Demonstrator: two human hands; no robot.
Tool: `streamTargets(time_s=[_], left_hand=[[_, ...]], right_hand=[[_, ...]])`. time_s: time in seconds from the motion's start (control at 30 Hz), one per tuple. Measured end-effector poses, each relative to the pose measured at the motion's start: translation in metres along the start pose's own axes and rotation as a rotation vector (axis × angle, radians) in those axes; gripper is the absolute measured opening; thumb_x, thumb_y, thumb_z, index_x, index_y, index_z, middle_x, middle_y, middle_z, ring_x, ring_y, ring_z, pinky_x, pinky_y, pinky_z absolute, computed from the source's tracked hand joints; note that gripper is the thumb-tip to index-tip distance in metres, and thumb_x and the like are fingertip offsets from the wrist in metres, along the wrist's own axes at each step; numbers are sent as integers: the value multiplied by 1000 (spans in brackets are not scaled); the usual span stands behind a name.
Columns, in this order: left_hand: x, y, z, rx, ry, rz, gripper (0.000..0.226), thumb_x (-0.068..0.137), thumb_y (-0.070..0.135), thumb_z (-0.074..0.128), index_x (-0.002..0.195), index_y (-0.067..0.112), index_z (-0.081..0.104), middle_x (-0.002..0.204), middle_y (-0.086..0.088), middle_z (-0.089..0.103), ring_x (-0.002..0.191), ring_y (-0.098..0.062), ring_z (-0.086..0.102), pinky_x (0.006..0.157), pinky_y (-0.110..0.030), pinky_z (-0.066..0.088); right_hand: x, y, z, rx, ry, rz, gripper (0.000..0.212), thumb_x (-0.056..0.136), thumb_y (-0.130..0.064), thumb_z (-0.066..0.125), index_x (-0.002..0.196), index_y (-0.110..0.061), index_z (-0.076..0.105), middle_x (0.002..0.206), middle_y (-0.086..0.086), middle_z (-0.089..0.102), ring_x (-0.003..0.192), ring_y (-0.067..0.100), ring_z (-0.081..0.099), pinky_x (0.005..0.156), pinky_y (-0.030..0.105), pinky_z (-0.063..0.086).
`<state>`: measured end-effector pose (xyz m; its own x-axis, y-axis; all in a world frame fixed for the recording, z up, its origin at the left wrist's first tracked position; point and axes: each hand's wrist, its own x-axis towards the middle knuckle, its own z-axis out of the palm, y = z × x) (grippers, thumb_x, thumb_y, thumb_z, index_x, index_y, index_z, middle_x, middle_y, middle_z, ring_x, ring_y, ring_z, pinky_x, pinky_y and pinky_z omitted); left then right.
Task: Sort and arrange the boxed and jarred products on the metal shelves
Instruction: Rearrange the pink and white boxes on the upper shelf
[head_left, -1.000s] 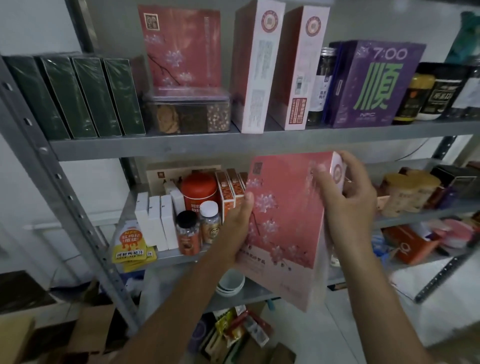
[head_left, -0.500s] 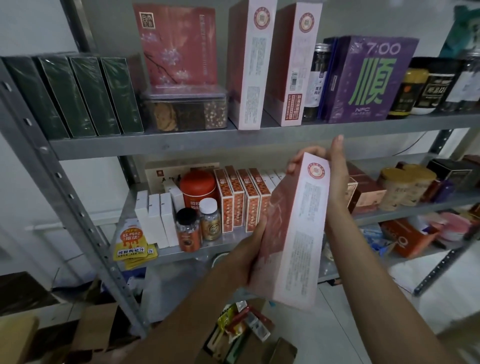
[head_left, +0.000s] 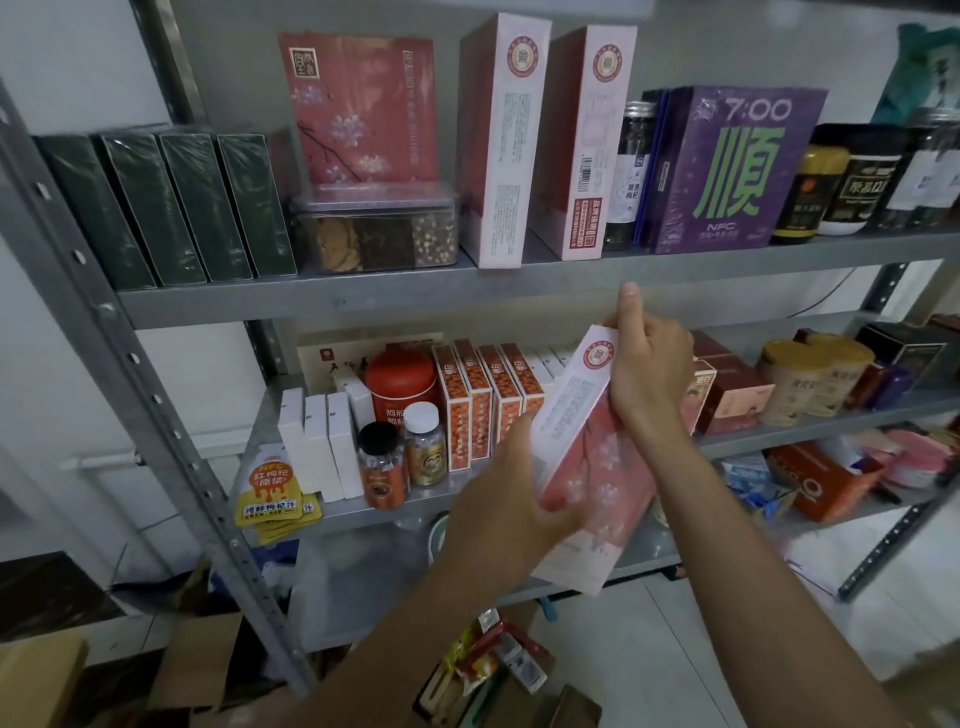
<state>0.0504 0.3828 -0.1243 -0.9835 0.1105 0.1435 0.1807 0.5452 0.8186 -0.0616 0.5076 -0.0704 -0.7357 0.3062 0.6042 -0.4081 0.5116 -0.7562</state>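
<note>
Both hands, left hand (head_left: 506, 506) low and right hand (head_left: 647, 366) up top, grip a glossy flat pink blossom-print box (head_left: 587, 467) tilted before the metal shelves (head_left: 467, 291).

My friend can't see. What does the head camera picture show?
A left hand and a right hand hold a tilted pink flowered cardboard box in front of grey metal shelves crowded with boxes and jars. Two matching pink boxes stand upright on the upper shelf.

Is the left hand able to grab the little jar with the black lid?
Probably not yet: the left hand grips the pink blossom box. The black-lidded jar itself stands nearby with nothing blocking it.
</note>
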Motion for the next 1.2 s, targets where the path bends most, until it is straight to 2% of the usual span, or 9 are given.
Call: streamTargets(time_s=[0.17,0.23,0.33,0.5,0.7,0.83,0.93,1.07,1.2], left_hand=[[10,-15,-2,-124,153,-125,60,70,30,85,120,32,51,105,11,63,94,-11,65,76,-33,59],[10,-24,-4,-319,170,-185,51,67,19,86,110,28,60,96,6,67,82,-8,68,63,-23,57],[8,-36,-12,-713,207,-346,61,61,17,86,117,12,63,100,-11,72,84,-27,71,72,-39,59],[8,-41,-21,-1093,167,-431,85,59,22,78,133,-4,46,67,-3,70,57,-19,67,55,-29,54],[15,-42,-25,-1079,93,-395,94,64,19,84,142,-3,37,70,-2,72,59,-18,68,54,-26,53],[21,-40,-23,-674,121,-304,85,68,52,73,140,15,47,99,-2,72,78,-10,71,65,-25,56],[14,-44,-12,-208,208,75,100,65,87,50,146,30,35,140,5,46,114,-8,59,83,-26,57],[10,-62,4,315,119,364,102,66,91,38,149,40,8,159,24,-2,148,-1,1,120,-39,8],[16,-49,11,564,448,520,90,72,61,66,144,14,39,150,-8,43,140,-28,37,111,-64,22]], right_hand=[[-5,8,1,76,-97,14,54,99,-46,40,69,-8,65,66,2,66,67,24,63,63,38,47],[-10,17,-2,103,-133,-17,22,99,-38,49,100,-24,65,97,-5,68,93,13,63,81,25,50],[-30,31,-20,229,-50,88,36,92,-39,62,125,-35,49,128,-11,53,116,3,50,88,3,37],[-62,43,-49,731,-574,615,83,62,-52,84,134,-34,47,126,7,64,107,28,65,88,48,55],[-74,35,-46,919,-676,652,67,67,-11,71,131,-19,51,106,15,71,84,29,71,66,37,59],[-78,32,-44,872,-532,638,64,67,-9,74,126,-23,54,105,14,72,83,31,71,62,38,57],[-75,26,-41,760,-334,657,47,79,-1,72,111,-31,56,98,10,72,73,24,73,55,34,57],[-67,21,-39,800,-225,801,43,85,-8,68,119,-27,52,95,11,70,68,22,73,55,37,58],[-71,14,-34,835,-279,988,48,85,-17,69,130,-16,51,108,18,70,91,36,70,69,43,57]])
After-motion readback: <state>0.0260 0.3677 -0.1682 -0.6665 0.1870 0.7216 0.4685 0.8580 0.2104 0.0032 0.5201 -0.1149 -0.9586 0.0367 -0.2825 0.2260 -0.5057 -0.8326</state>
